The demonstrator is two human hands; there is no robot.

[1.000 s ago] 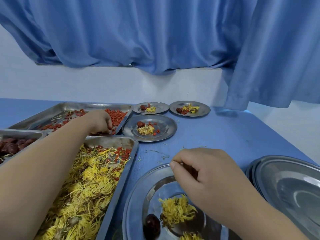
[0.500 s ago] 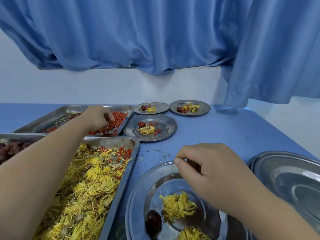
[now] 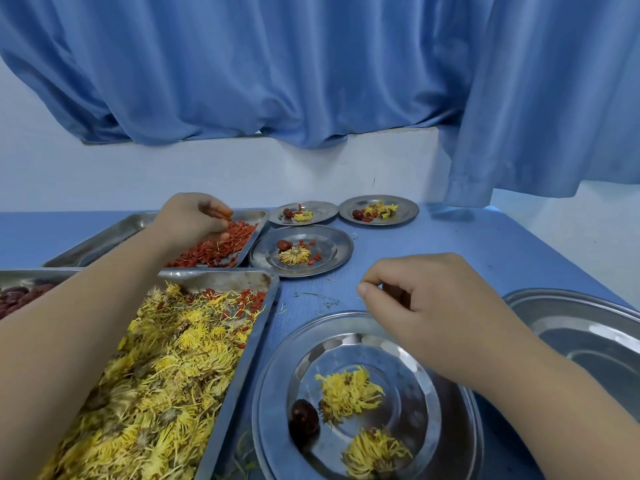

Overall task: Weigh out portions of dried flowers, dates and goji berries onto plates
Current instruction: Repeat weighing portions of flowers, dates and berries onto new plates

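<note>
We take the near plate as our landmark and log from its far left. The dates tray shows only a corner, with dark red, wrinkled dates in it. Next, left of the near plate, the flower tray is a long steel pan heaped with dried flowers, yellow, stringy, light, with stray red berries at its far end. Beyond it, up-left of the near plate, the berry tray holds goji berries, small, oblong, orange-red. The left hand hovers over that heap, its grip pinched on a few berries.

Progress, as we judge it: three small finished plates beyond the near plate, the nearest and two further back, each carry date, flower and berries. The near plate, round polished steel with a stepped rim, holds one date and two flower clumps, no berries yet; that portion is left to finish.

The right hand hangs over the near plate's far rim, thumb and forefinger pressed together; whether they hold anything we cannot tell. Right of the near plate, stacked plates wait unused on the blue table. No scale is visible.
</note>
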